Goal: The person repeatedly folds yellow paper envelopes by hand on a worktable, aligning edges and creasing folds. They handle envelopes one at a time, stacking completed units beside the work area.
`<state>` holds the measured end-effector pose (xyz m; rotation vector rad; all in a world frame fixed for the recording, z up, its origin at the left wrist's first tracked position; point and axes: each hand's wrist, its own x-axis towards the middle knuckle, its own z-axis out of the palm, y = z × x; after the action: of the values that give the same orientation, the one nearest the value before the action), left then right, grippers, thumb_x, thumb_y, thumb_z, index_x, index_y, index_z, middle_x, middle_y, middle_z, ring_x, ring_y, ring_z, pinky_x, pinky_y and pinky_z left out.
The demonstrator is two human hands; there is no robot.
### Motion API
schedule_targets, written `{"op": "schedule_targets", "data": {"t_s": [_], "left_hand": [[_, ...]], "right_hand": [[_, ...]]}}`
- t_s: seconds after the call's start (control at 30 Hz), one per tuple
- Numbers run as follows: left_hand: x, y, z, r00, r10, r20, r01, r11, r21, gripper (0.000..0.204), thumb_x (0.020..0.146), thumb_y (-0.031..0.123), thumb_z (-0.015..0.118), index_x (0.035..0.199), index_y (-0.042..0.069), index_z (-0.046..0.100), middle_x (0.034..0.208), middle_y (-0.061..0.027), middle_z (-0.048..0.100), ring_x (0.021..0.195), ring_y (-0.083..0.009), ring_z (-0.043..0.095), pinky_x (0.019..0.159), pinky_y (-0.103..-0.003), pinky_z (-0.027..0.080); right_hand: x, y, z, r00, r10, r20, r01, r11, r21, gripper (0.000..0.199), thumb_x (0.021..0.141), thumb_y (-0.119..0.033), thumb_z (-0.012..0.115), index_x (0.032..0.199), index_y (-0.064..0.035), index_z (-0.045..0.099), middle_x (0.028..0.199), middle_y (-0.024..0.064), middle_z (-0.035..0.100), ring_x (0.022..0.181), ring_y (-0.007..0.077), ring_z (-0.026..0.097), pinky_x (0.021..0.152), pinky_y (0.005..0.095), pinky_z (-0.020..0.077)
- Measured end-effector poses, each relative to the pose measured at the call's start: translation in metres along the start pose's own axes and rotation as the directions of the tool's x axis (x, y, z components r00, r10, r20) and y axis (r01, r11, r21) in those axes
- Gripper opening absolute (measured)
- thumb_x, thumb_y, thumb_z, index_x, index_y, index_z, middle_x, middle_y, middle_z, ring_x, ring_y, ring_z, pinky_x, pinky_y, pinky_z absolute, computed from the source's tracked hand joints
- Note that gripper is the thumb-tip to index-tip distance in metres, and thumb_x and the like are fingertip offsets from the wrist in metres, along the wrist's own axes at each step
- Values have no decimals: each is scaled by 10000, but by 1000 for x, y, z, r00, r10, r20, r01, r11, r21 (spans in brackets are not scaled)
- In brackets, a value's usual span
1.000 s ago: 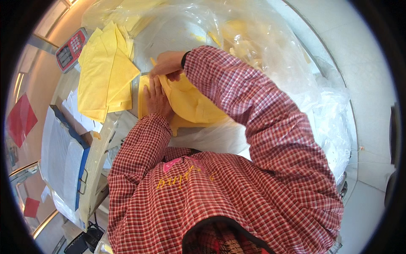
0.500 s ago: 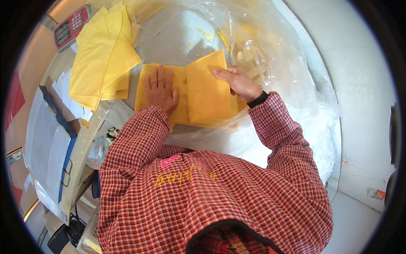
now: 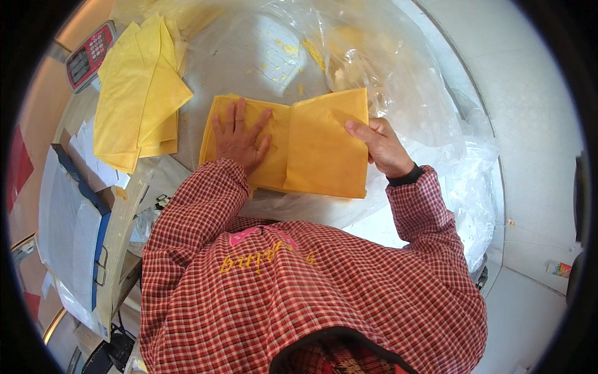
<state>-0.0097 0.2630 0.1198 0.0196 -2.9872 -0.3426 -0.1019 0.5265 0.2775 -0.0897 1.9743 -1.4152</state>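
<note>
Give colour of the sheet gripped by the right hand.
Plain yellow, leaning orange: the sheet in the right hand shows best in the head view.

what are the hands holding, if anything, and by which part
The right hand holds the yellow sheet by its right edge, thumb on top. The left hand grips nothing, lying spread on yellow material.

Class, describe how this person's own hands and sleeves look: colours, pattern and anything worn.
The left hand and right hand are bare, without gloves. The left sleeve and right sleeve are long and loose, in a fine red, white and dark check. A black band shows where the right sleeve ends; none is visible on the left.
</note>
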Motion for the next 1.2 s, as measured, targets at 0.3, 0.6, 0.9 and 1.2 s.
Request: {"op": "schedule_targets", "data": {"t_s": [0.3, 0.6, 0.9, 1.2], "left_hand": [[3, 4, 1, 999, 45, -3, -45, 999, -6, 652, 890, 500, 573, 1504, 409, 374, 1592, -181, 246, 1468, -384, 225, 1140, -663, 152], [8, 10, 2, 996, 86, -10, -87, 995, -42, 635, 902, 504, 544, 1506, 401, 375, 1594, -179, 237, 1465, -385, 230, 1146, -644, 161], [10, 19, -1, 994, 103, 44, -101, 994, -28, 613, 907, 538, 521, 1491, 430, 366, 1605, -127, 243, 1478, -313, 234, 1029, -791, 161], [16, 17, -15, 965, 99, 243, -137, 980, 145, 601, 929, 548, 460, 1504, 434, 325, 1637, -133, 180, 1496, -343, 195, 1062, -790, 114]], "right_hand": [[-42, -2, -28, 996, 6, -93, 4, 995, 104, 326, 990, -305, 618, 819, -40, 701, 641, -32, 622, 447, 22, 451, 400, 199, 304], [-78, -13, -52, 978, -42, -205, 80, 980, 182, 281, 1000, -240, 593, 947, 13, 705, 865, 47, 723, 698, 84, 659, 611, 232, 509], [-119, -25, -53, 953, -81, -292, 135, 976, 172, 277, 1001, -201, 575, 897, 24, 700, 857, 75, 727, 694, 106, 667, 607, 242, 514], [-66, -24, 14, 994, -98, -49, 99, 995, 12, 289, 1016, -268, 567, 972, -19, 707, 782, -32, 664, 617, 31, 571, 545, 200, 448]]}}
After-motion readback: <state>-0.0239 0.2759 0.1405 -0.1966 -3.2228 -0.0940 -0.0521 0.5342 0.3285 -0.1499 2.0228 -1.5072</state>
